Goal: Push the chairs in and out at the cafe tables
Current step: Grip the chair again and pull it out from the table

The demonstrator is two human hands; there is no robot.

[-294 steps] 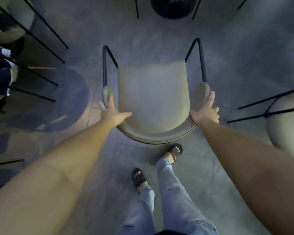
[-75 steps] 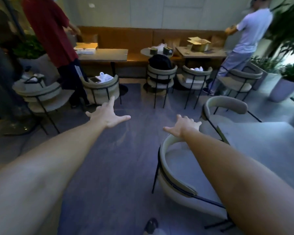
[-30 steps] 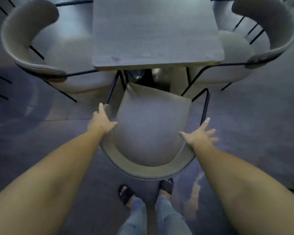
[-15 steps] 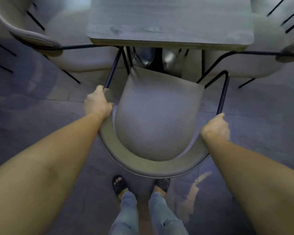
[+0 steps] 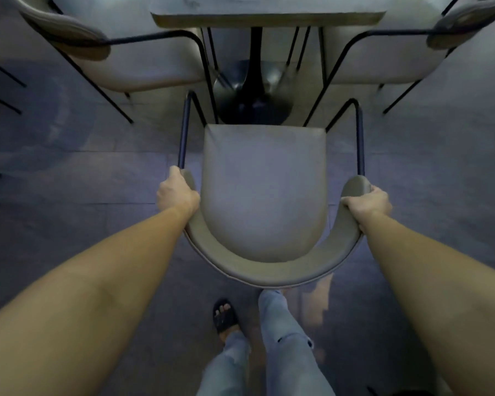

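A grey padded chair (image 5: 265, 192) with a curved backrest and thin black metal legs stands right below me, its seat facing the cafe table (image 5: 266, 15) at the top edge. The whole seat lies clear of the tabletop. My left hand (image 5: 176, 192) grips the left end of the backrest. My right hand (image 5: 367, 200) is closed around the right end. My legs and a sandalled foot (image 5: 225, 315) are just behind the chair.
Two more grey chairs flank the table, one at upper left (image 5: 120, 47) and one at upper right (image 5: 412, 47). The table's black pedestal base (image 5: 253, 98) sits just beyond the held chair's front. Dark tiled floor spreads to both sides.
Both hands closed on the backrest ends, and the chair slid back toward me, out from under the table edge and squared up. My view tilted further down.
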